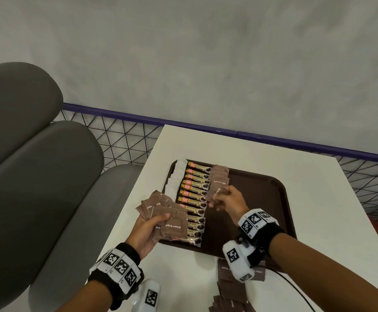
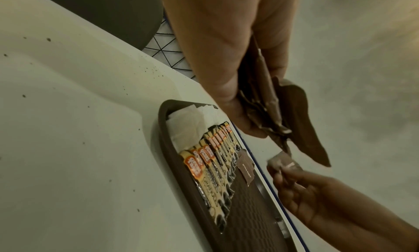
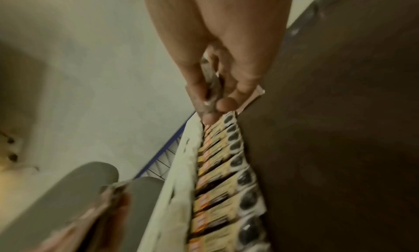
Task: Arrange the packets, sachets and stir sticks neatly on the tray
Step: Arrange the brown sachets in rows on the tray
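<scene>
Left grip (image 1: 146,230) fans brown sachets (image 1: 161,210) over coffee sticks (image 1: 194,194).

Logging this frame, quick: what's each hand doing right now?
Left hand: closed, holding a fan of brown sugar sachets.
Right hand: closed, pinching one sachet over the tray.

Setting: a café or canteen seating area. Evidence: a white table (image 1: 251,152) stands against a plain grey wall (image 1: 206,52). A grey padded bench (image 1: 37,154) with rounded back cushions sits beside it. A wire-mesh partition (image 1: 125,140) with a purple top rail (image 1: 116,114) runs behind the table. A brown serving tray (image 1: 262,190) holds rows of coffee sticks (image 1: 194,188), brown sugar sachets (image 1: 220,176) and white sachets (image 1: 175,179), typical self-service supplies.
</scene>
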